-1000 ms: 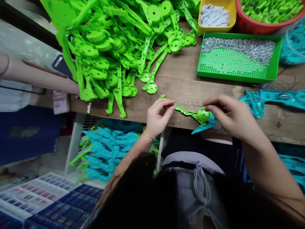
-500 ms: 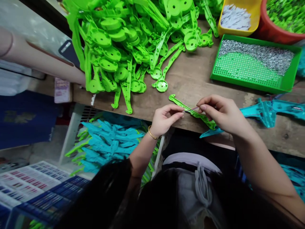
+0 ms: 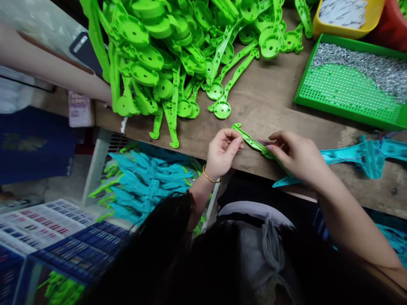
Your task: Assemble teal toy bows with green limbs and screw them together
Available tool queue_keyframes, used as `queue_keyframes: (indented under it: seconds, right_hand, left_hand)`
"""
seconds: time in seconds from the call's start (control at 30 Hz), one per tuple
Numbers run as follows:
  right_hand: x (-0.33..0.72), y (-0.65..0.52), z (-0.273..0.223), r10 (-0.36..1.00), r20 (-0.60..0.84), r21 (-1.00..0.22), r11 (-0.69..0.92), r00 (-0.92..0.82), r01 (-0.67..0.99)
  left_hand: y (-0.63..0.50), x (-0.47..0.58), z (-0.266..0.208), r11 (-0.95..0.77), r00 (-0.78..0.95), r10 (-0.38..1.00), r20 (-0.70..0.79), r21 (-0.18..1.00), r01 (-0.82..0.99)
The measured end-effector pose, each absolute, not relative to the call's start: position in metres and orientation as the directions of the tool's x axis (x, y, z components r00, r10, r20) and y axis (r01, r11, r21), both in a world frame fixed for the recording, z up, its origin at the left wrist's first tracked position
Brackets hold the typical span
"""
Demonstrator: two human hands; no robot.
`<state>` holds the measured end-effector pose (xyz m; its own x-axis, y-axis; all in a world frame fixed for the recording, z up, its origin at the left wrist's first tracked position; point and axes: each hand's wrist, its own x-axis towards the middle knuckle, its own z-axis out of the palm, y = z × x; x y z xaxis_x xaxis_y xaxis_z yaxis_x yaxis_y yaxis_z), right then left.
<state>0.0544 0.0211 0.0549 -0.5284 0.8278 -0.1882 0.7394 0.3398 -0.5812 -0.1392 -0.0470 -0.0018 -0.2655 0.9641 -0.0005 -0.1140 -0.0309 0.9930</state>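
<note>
Thin dark reddish and bluish wires stretch between my two hands, just over a long light-green plastic part lying at the table's front edge. My left hand, with a gold bangle at its wrist, is closed in a pinch on one end of them. At the other end my right hand is pinched shut on the wires, covering the lower end of the green part. Beside and partly beneath my right hand lies a teal plastic part, with a thin wire running along it.
A large heap of green plastic parts covers the back left of the table. At right stand a green basket of small metal pieces and a yellow bin of white strips. Teal parts fill a crate below the edge.
The view has shifted slightly, with the basket now farther right. My left fingers have curled in more, and the wires between my hands show more clearly. Both hands still pinch.
</note>
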Motion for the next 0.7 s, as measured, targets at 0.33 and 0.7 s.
queue_keyframes:
  seconds: [0.33,0.7]
  right_hand:
    - [0.062,-0.008,0.062,0.752,-0.036,-0.614,0.503,-0.658,0.609]
    - [0.056,-0.023,0.056,0.691,-0.018,-0.585,0.578,-0.722,0.569]
  left_hand:
    - [-0.048,-0.137,-0.007,-0.117,-0.226,0.943,0.245,0.879,0.463]
    - [-0.040,-0.127,0.000,-0.033,-0.160,0.963,0.215,0.686,0.726]
